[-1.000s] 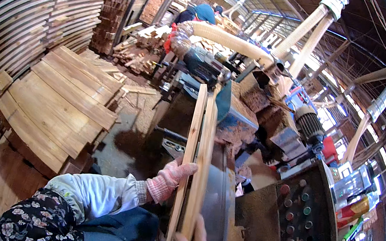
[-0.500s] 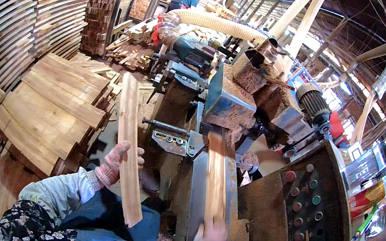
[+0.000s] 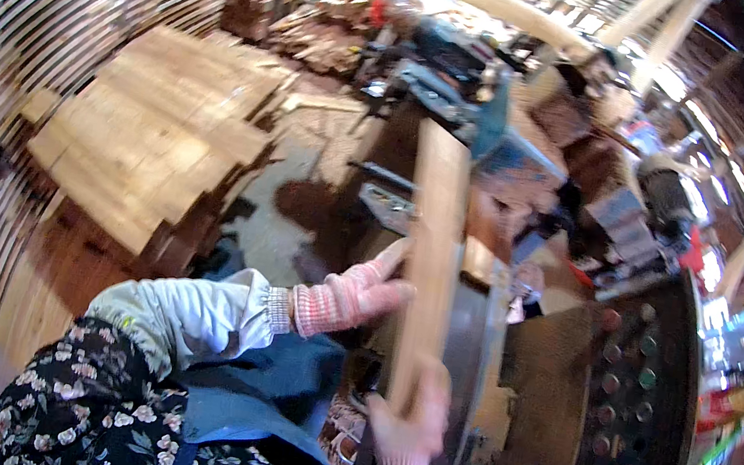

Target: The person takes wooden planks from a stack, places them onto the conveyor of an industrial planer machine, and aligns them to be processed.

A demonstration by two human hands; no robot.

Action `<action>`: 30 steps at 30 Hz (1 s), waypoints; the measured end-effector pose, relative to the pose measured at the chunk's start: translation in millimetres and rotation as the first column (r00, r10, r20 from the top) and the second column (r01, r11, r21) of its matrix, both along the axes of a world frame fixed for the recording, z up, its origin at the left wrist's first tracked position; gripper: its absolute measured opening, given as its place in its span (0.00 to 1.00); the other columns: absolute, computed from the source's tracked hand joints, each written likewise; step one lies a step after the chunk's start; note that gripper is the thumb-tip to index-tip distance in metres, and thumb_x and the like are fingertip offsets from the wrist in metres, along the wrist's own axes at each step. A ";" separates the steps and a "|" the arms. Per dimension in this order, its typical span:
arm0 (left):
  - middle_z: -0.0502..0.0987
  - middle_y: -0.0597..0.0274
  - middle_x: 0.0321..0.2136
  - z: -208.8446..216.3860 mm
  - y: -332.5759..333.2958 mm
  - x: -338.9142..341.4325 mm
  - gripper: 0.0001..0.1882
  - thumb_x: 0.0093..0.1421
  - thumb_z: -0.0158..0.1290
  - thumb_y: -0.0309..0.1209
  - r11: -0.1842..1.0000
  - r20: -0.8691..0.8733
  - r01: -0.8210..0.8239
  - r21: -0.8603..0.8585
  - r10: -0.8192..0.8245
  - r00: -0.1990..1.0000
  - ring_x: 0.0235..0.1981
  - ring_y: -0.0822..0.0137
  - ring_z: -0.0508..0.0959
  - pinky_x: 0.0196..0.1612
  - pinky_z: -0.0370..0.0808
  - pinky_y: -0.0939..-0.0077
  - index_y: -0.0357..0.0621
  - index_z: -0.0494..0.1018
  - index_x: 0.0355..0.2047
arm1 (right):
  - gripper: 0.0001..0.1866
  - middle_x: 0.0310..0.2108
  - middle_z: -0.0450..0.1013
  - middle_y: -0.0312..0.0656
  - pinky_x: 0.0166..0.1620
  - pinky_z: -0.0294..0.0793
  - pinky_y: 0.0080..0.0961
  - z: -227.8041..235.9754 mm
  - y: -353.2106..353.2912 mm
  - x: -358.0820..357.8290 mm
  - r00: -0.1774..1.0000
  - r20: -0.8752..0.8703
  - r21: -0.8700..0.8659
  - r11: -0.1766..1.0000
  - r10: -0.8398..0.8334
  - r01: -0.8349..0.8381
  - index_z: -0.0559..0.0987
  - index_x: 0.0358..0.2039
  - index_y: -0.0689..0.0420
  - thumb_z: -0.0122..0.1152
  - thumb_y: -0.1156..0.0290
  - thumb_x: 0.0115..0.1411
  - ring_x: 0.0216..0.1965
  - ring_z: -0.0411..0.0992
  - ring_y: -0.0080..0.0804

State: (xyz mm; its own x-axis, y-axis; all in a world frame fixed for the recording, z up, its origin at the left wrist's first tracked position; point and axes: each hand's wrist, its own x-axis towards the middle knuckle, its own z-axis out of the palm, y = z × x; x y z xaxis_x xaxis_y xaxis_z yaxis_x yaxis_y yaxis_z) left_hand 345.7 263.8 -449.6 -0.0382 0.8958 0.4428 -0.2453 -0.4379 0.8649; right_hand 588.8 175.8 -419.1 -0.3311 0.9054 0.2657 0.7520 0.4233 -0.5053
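Observation:
A long pale wooden board (image 3: 436,233) is held up in front of me, tilted over the metal machine bed (image 3: 463,344). My left hand (image 3: 352,299), in a pink and white knit glove, grips the board's left edge near its middle. Lower down, my right hand (image 3: 412,419), gloved the same way and blurred by motion, holds the near end. Beyond the board, the end of a second wooden piece (image 3: 479,262) lies on the bed by the machine's sawdust-covered housing (image 3: 523,169).
A stack of wide boards (image 3: 153,139) stands on the left beside slatted layers of wood (image 3: 40,53). On the right is a control panel (image 3: 626,409) with several coloured buttons. A motor (image 3: 665,196) and a pale flexible hose (image 3: 514,10) are farther back.
The board in my left hand has moved right, over the bed. My right hand has let go of the other piece, which is farther along the bed, and now grips this board. The view has shifted.

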 end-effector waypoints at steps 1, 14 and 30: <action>0.57 0.39 0.76 5.2 -23.3 -18.0 0.53 0.66 0.65 0.44 0.979 -0.111 -0.065 -0.193 0.044 0.993 0.77 0.51 0.59 0.77 0.57 0.64 0.34 0.46 0.79 | 0.48 0.66 0.71 0.59 0.70 0.69 0.49 -14.7 -18.5 24.8 0.990 0.111 0.088 0.993 -0.082 0.072 0.71 0.70 0.58 0.79 0.62 0.48 0.67 0.70 0.58; 0.78 0.37 0.58 -104.4 -249.2 -391.6 0.42 0.58 0.69 0.45 -0.493 -0.504 -0.843 -0.214 0.795 -0.337 0.60 0.44 0.78 0.64 0.73 0.58 0.29 0.67 0.64 | 0.20 0.56 0.78 0.64 0.64 0.73 0.53 -17.8 25.4 65.6 0.955 0.289 0.273 0.962 -0.068 -0.014 0.84 0.53 0.64 0.64 0.63 0.69 0.58 0.74 0.65; 0.84 0.56 0.38 -150.7 -238.3 -478.8 0.24 0.63 0.67 0.43 -0.309 -0.421 -0.806 -0.505 0.903 -0.083 0.39 0.61 0.81 0.44 0.78 0.62 0.32 0.80 0.47 | 0.19 0.52 0.82 0.56 0.59 0.77 0.45 -27.2 171.9 -62.7 0.961 0.137 0.354 0.894 0.242 -0.275 0.86 0.51 0.61 0.63 0.62 0.68 0.53 0.78 0.58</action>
State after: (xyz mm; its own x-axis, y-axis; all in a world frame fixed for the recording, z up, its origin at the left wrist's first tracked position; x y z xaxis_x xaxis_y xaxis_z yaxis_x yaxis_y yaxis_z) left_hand -133.2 25.5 -600.3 -0.9784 -0.1799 -0.1021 -0.1333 0.1710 0.9762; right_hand 526.1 347.8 -446.3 -0.5770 0.6287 0.5213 0.6244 0.7510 -0.2147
